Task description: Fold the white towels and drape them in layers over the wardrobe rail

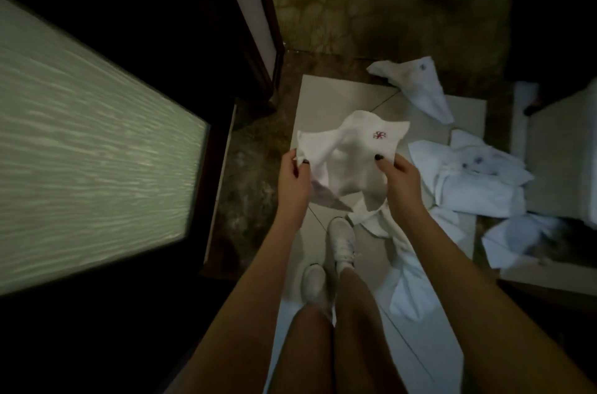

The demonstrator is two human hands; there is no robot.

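- L hand (292, 172): thumb & fingers pinch the left corner of the white towel (349, 151).
- R hand (399, 174): thumb on top, pinching the towel's right edge. Both hands gripping, neither free.
- Towel is in the air between my hands, in front of me, above the pale floor tile (336, 93). It runs left-right hand to hand, crumpled in the middle, red emblem (378, 135) up, nearer R hand. A loose end hangs toward my shoes (342, 237).
- Next, I think: pull the top edge taut and square it before folding.
- More towels (478, 183) heaped on the floor to my right, R hand nearer; one more (420, 86) farther ahead.
- Rail not in view; frosted panel (80, 141) on my left.
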